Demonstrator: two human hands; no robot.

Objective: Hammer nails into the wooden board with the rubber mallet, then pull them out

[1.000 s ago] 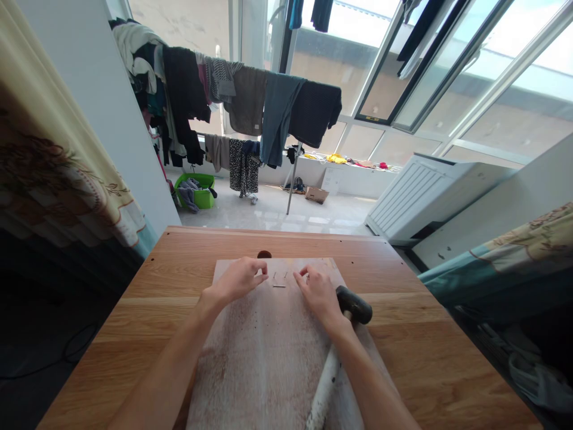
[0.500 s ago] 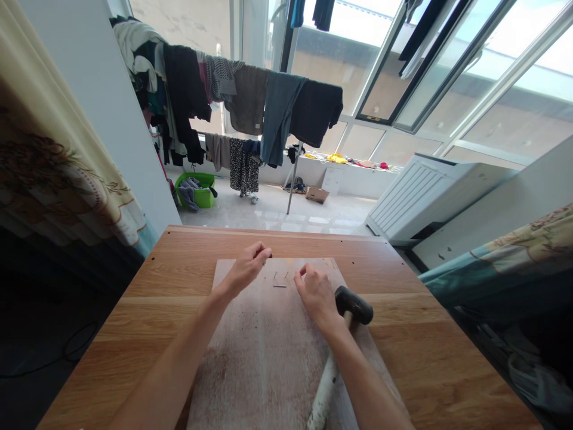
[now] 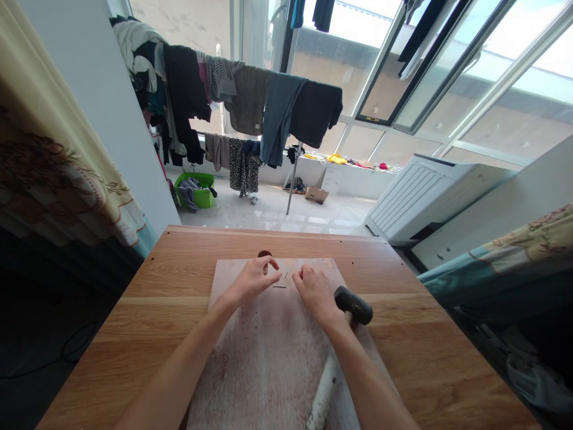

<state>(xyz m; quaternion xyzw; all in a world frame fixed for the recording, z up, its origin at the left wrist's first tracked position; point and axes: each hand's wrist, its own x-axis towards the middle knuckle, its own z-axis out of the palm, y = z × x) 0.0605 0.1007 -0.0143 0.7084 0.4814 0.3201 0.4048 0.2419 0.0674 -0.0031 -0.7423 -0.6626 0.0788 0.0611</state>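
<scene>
My left hand (image 3: pixel 256 279) is over the far part of a pale worn board (image 3: pixel 268 358), its thumb and index finger curved and apart with nothing visible between them. Its fingertips are beside a small upright nail (image 3: pixel 286 275). My right hand (image 3: pixel 312 289) is right of that nail, fingers curled together; whatever they may hold is hidden. Another nail (image 3: pixel 280 286) lies flat on the board between my hands. A hammer with a black head (image 3: pixel 353 305) and a pale, worn handle (image 3: pixel 323 391) lies on the board's right side, partly under my right forearm.
The board lies on a wooden table (image 3: pixel 147 334). A dark round spot or object (image 3: pixel 264 254) shows just beyond the board. Past the table are a rack with hanging clothes (image 3: pixel 248 98), a green basin (image 3: pixel 203 199) and a white ribbed appliance (image 3: pixel 416 194). Curtains (image 3: pixel 58 149) hang at both sides.
My left hand has moved right and nearer, to the nails, and its fingers have parted; the dark round spot is now uncovered. My right hand has shifted slightly left, its fingers more closed.
</scene>
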